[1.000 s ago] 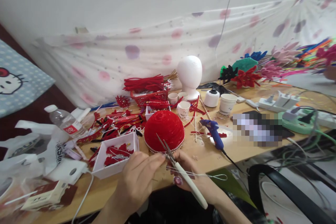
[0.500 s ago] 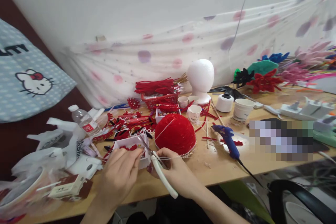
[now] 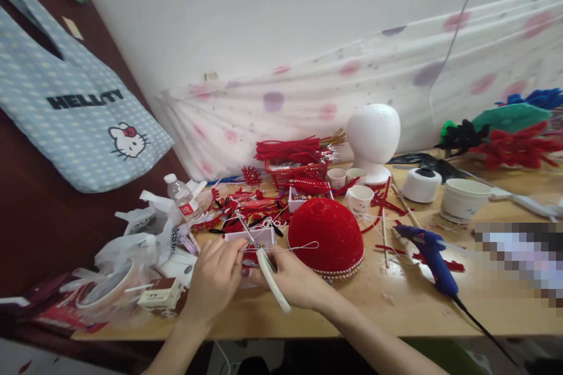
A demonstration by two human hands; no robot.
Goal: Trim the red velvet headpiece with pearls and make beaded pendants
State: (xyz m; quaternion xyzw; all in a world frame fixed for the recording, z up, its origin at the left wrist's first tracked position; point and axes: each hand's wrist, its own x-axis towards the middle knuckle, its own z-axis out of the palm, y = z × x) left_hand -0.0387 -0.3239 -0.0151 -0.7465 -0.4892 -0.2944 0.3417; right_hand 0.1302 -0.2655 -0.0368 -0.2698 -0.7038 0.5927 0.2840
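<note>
My left hand is closed in a pinch on a thin white thread, which runs right past my other hand and ends in a loop before the red dome. In my right hand are white-handled scissors, blades pointing up and left, close to the left fingertips. Behind both hands stands a small white box, its contents mostly covered by my fingers. Just right of it sits the red fabric-covered dome, edged with a string of pearl beads.
A blue glue gun lies to the right, its cord over the table edge. Behind are a white foam head, paper cups, a thread cone and a red basket. Plastic bags and a bottle crowd the left.
The view has swung to the right-to-left side, so table things appear further right. Both hands remain close together, and the thread's loop now shows against the red dome.
</note>
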